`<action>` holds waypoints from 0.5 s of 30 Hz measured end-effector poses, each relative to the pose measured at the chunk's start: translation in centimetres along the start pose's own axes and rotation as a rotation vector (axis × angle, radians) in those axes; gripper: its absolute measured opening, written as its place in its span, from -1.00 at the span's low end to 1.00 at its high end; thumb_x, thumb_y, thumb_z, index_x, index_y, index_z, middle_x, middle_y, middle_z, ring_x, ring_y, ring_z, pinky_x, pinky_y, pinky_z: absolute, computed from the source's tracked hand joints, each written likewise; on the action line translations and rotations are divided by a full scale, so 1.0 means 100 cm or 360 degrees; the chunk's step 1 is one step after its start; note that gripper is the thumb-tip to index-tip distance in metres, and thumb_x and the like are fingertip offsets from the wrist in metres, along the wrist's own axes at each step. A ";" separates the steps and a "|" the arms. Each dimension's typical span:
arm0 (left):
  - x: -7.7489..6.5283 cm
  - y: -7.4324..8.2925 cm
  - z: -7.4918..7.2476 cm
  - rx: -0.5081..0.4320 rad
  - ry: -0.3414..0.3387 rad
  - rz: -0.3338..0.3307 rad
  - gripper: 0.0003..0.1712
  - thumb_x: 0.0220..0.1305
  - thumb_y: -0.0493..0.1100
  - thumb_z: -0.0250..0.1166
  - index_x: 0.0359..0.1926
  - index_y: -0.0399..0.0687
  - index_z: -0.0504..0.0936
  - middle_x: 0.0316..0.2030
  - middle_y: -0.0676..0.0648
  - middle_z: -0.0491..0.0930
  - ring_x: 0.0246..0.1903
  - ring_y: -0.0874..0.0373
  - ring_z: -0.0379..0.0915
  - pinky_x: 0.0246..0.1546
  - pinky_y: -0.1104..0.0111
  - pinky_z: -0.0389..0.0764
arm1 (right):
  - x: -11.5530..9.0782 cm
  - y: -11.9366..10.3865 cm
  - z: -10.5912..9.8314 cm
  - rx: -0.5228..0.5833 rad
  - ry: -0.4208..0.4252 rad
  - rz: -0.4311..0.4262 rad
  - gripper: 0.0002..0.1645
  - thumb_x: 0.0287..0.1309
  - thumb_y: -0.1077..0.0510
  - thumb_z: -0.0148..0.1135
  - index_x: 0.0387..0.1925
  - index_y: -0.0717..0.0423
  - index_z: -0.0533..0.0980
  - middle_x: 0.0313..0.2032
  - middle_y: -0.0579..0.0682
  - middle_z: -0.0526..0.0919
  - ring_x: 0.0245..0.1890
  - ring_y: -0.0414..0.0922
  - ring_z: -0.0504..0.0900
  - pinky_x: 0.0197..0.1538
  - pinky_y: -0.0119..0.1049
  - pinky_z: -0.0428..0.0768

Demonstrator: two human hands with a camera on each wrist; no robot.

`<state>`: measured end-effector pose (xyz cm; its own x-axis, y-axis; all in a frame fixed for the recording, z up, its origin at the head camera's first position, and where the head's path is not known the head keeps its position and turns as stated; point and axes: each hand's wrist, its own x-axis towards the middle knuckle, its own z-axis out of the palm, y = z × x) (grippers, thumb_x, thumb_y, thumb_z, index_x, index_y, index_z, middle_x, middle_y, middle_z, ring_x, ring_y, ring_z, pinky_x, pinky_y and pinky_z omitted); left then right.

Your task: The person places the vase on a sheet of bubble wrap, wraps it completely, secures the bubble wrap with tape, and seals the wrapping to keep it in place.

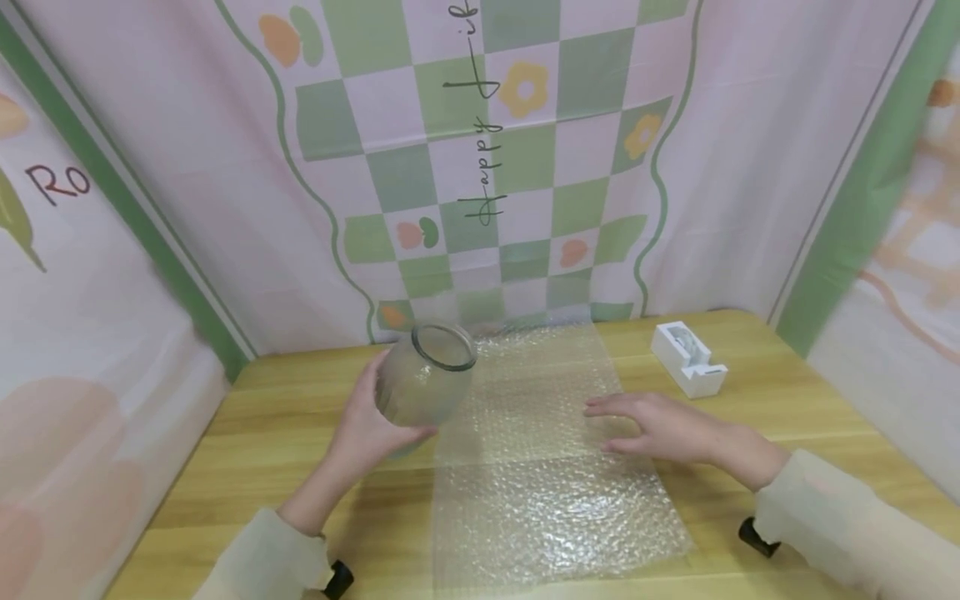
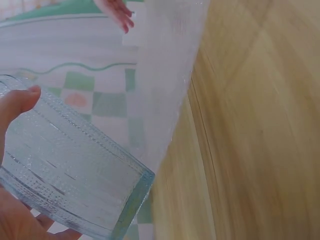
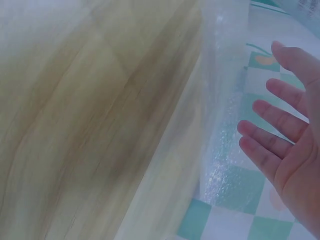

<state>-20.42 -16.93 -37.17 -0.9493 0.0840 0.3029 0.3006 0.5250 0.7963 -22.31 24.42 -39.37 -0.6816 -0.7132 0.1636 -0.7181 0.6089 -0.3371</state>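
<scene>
My left hand (image 1: pixel 363 417) grips a clear glass vase (image 1: pixel 426 387) round its side, its round rim tilted up and toward the right in the head view. The left wrist view shows the thumb on one side of the vase (image 2: pixel 75 165), with fingers behind it and its thick glass base pointing down right. A sheet of bubble wrap (image 1: pixel 540 467) lies flat on the table, to the right of the vase. Over the wrap's right edge is my right hand (image 1: pixel 667 425), holding nothing. Its fingers spread apart from the thumb in the right wrist view.
On the wooden table (image 1: pixel 262 450), a white tape dispenser (image 1: pixel 688 358) with a roll of tape stands at the back right. The wrap's far end reaches the patterned curtain (image 1: pixel 525 208) behind the table. Curtains also hang at both sides.
</scene>
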 end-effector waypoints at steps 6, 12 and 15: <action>-0.004 0.009 0.007 0.0014 -0.0057 0.0056 0.42 -0.33 -0.16 0.78 0.55 0.03 0.14 0.40 -0.19 0.32 0.37 -0.19 0.25 0.33 -0.23 0.31 | 0.002 -0.010 -0.001 0.0039 0.0032 0.0034 -0.35 0.28 -0.04 0.39 0.27 0.25 0.53 0.26 0.26 0.55 0.21 0.28 0.55 0.24 0.25 0.48; -0.009 0.014 0.015 0.0070 -0.0092 0.0093 0.37 -0.36 -0.19 0.79 0.50 -0.07 0.19 0.35 -0.20 0.38 0.31 -0.17 0.33 0.27 -0.20 0.42 | 0.004 -0.019 -0.003 0.0103 0.0074 0.0060 -0.30 0.30 -0.09 0.36 0.31 0.23 0.50 0.26 0.24 0.56 0.21 0.24 0.56 0.24 0.21 0.50; -0.012 0.016 0.019 0.0104 -0.0107 0.0110 0.37 -0.39 -0.17 0.79 0.50 -0.09 0.22 0.33 -0.17 0.41 0.28 -0.14 0.37 0.24 -0.18 0.46 | 0.005 -0.025 -0.004 0.0145 0.0089 0.0063 -0.31 0.30 -0.04 0.38 0.32 0.25 0.48 0.24 0.23 0.58 0.16 0.21 0.60 0.19 0.17 0.57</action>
<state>-18.96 -14.64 -37.28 -0.9313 0.1773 0.3181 0.3607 0.5700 0.7383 -20.90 22.69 -38.05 -0.7180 -0.6670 0.1991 -0.6762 0.6005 -0.4268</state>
